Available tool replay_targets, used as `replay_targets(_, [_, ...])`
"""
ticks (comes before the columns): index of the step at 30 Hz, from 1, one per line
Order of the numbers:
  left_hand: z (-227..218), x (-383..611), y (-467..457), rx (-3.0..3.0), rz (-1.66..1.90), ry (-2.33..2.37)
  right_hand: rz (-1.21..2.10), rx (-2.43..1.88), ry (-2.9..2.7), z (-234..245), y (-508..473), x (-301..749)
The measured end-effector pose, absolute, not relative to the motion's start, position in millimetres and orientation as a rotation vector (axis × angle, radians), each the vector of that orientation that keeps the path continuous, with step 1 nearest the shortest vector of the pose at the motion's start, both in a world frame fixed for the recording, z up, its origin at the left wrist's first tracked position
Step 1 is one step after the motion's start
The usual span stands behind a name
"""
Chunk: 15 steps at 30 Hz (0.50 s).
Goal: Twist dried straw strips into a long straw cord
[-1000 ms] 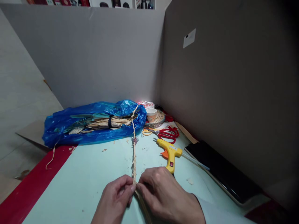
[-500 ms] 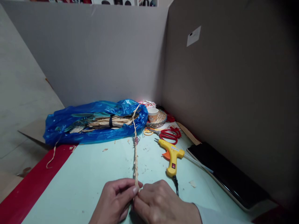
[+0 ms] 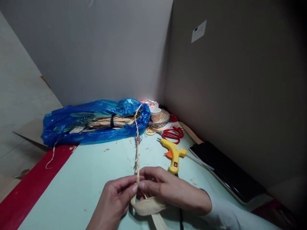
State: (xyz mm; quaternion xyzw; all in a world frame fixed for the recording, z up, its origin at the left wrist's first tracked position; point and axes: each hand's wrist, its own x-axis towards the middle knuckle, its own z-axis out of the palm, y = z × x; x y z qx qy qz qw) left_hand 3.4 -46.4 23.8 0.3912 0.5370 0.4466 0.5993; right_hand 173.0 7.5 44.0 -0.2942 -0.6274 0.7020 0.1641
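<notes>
A thin braid (image 3: 137, 156) of pale dried husk runs from the blue bag down the table towards me. My left hand (image 3: 114, 198) pinches its near end between thumb and fingertips. From the other side my right hand (image 3: 169, 188) is closed on the husk strips at the same end, its thumb and fingertips touching the braid. One wide husk strip (image 3: 148, 206) curves in a loop under the right hand, and another flat tail hangs to the bottom edge. The right fingertips are partly hidden behind the braid.
Ahead lies a blue plastic bag (image 3: 96, 135) with a tied husk bundle (image 3: 122, 121). To the right are a yellow glue gun (image 3: 176, 156), red-handled scissors (image 3: 176, 134), a paper cup (image 3: 155, 115) on a woven basket (image 3: 165, 118), and a black flat object (image 3: 225, 172). Grey partitions enclose the back and right.
My right hand has turned and opened out from its low curl, rising slightly, and the wide husk strips now show below it. My left hand keeps its pinch. The view has tilted downward.
</notes>
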Motion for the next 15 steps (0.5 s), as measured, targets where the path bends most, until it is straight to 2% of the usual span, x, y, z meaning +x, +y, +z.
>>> replay_targets(2, [24,1,-45,0.983,1.031,1.242,2.14,-0.797,-1.694,46,9,173])
replay_targets(4, [23,0,-45,1.017,1.011,1.24,2.125,-0.79,-1.733,47,9,174])
replay_targets(10, [18,7,-47,1.067,0.969,1.352,1.239,-0.987,-2.24,42,1,175])
replay_targets(15, [28,10,-54,1.353,0.839,1.564,1.107,-1.074,-2.289,37,0,174])
